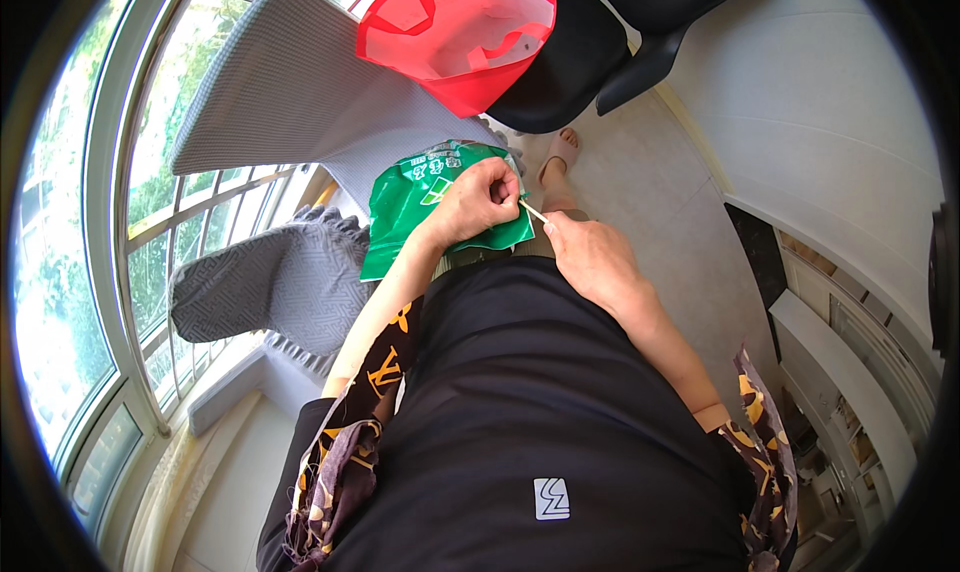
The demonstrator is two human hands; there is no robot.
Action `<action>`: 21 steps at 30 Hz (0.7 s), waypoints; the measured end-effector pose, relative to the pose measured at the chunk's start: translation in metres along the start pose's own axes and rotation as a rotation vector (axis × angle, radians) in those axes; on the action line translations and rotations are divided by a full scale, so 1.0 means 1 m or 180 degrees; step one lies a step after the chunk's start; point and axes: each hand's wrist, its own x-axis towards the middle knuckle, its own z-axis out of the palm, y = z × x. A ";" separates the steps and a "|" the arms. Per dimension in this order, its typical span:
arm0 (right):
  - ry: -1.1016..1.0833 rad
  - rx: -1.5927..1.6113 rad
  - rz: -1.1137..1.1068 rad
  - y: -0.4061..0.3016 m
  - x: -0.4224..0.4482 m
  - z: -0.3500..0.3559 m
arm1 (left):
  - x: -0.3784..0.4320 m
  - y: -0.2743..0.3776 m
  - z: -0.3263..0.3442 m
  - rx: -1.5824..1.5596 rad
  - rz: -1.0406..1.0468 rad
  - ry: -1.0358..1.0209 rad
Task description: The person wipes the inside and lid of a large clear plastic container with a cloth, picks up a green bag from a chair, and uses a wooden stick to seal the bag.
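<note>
My right hand (596,255) grips one end of a thin pale stick (533,210), possibly a plant stem. At the stick's other end, the fingertips of my left hand (480,201) are pinched together, with a small bit of green showing beside them. Just what sits between those fingertips is hidden. Beneath my left hand a green plastic bag (401,212) with printed writing lies spread over my lap and towards the chair. Its right edge passes close to the stick.
Ahead, a red open-topped bag (480,84) stands between a grey covered chair (300,92) and a black chair (570,62). A second grey covered chair (277,287) is at my left, beside barred windows (187,219). On the right, a white panel (810,99) rises from the tiled floor (667,197).
</note>
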 end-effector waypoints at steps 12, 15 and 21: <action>-0.0256 0.0917 0.0539 0.009 0.001 0.013 | -0.004 0.000 0.005 0.0283 0.0208 0.0398; -0.0078 0.0712 0.0289 0.003 0.002 0.009 | -0.003 -0.002 0.006 0.0185 0.0087 0.0374; -0.0235 0.0650 0.0296 0.002 0.006 0.010 | -0.003 -0.001 0.006 0.0119 0.0082 0.0336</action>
